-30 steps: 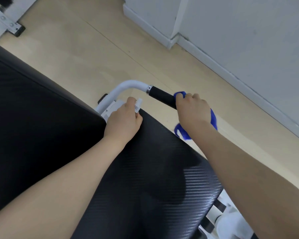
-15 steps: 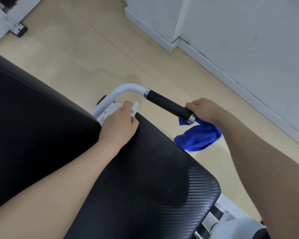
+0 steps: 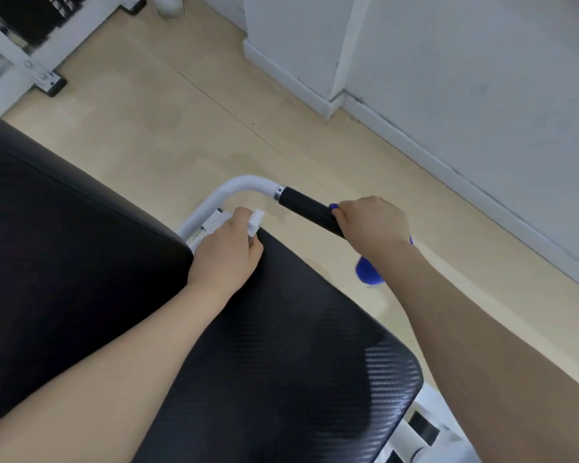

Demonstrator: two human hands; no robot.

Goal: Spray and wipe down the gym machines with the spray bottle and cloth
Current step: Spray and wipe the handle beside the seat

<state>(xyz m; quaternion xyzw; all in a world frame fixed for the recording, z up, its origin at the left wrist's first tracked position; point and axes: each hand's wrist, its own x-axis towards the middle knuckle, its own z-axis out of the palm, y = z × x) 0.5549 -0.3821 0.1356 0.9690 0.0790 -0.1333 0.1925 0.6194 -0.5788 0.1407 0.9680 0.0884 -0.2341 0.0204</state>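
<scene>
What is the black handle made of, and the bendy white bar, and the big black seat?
The black handle grip looks like matte foam or rubber: dull, finely grainy, no shine. The white bar looks like painted metal tube: smooth, glossy, with a silver ring where the grip begins. The seat pad looks like vinyl with a carbon-fibre weave print that catches light. Touch would settle it.

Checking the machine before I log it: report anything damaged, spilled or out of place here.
Nothing stands out. The black padded seat looks intact, the black foam handle grip sits straight on its white tube, and the blue cloth is held in the right hand.
</scene>
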